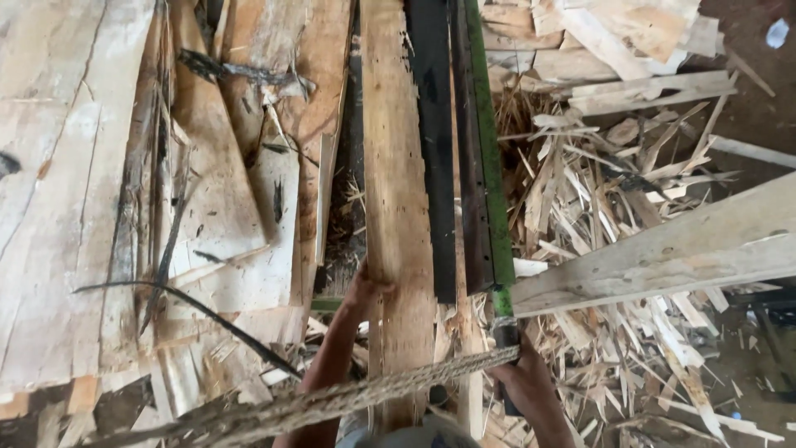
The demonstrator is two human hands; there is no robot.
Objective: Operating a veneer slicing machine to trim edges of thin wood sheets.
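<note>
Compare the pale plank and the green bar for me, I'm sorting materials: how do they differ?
The pale plank is wide, rough, bare wood; the green bar is narrow, smooth and painted. The left hand touches the plank; the right hand grips the bar's end. Both run lengthwise, side by side.

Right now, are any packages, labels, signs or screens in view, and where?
None in view. Only a rough wooden plank under the left hand, a green bar gripped by the right hand, boards and wood scraps.
</note>
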